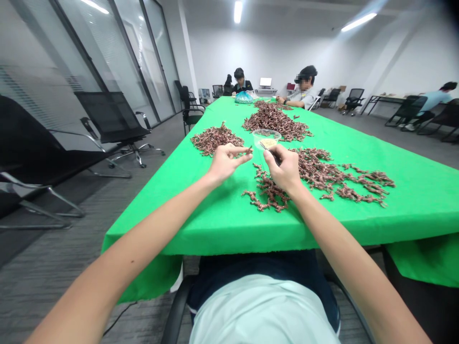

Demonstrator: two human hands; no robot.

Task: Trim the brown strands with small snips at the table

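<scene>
My left hand [225,163] pinches a small brown figurine [249,150] between thumb and fingertips above the green table. In my right hand [285,168] are thin metal tweezers [264,146], their tips pointing left towards the figurine. Just behind them stands a clear plastic bowl [256,138] with pale yellow bits in it; my right hand partly hides its front. Loose brown figurines [270,191] lie below my right hand, and a larger spread of figurines [319,169] reaches out to its right. Beyond my left hand is another heap of figurines [211,138].
A big figurine pile [276,122] lies farther up the green tablecloth [208,210]. A blue plastic bag [244,97] sits near the far end. Two people [306,91] sit around that end. Black office chairs [113,117] stand on the left.
</scene>
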